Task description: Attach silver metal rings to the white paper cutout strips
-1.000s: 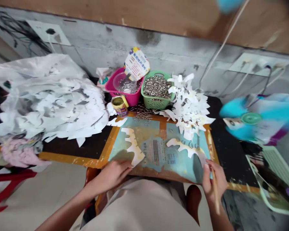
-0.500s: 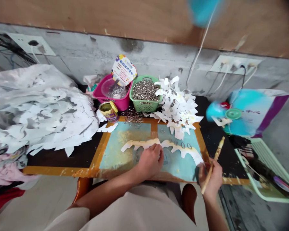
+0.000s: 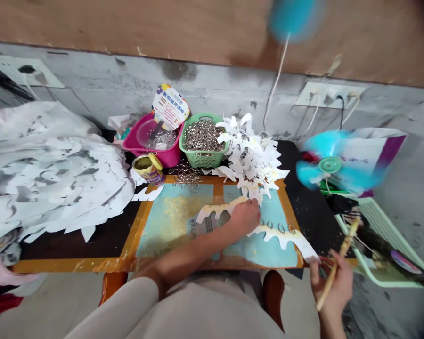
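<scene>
Left hand (image 3: pixel 246 217) partly hides two paper strips (image 3: pixel 282 236) on the worktop (image 3: pixel 92 247); can't tell its grip. Right hand (image 3: pixel 334 278) clamped round wooden stick (image 3: pixel 345 246), by one strip's end. Strips white, notched, yellow-smeared. Fan (image 3: pixel 330 165) blurred.

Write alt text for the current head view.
A right hand has a wooden stick in its grip at one end of a white strip bearing metal rings; the left hand covers part of a second strip. Behind stand a pink basket and a green basket of rings.
</scene>
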`<state>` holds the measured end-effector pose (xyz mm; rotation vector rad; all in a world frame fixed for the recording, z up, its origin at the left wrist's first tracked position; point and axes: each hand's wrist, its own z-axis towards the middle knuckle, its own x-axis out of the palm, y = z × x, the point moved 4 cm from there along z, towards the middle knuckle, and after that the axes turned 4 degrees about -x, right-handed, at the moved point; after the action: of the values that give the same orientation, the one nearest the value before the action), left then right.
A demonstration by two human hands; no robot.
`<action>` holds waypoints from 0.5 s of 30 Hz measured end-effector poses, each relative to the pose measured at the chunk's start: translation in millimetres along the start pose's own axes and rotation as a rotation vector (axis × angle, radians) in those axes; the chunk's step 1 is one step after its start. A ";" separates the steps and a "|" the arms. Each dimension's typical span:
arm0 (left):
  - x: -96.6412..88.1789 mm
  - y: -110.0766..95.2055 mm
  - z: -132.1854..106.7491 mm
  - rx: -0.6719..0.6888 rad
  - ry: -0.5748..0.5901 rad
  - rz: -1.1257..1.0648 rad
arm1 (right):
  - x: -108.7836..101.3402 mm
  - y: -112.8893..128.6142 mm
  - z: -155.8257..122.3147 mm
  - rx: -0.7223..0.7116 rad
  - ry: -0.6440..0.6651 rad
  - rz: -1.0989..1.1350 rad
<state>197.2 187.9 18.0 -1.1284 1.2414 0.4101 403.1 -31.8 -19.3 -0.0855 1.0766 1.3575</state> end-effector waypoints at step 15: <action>-38.9 88.1 34.1 0.153 -0.016 -0.087 | 18.8 52.2 -1.9 -0.177 -0.214 0.076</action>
<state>133.7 267.5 10.1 -1.0426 1.1848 0.2532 356.8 -4.3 -5.8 -0.0283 0.7862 1.4924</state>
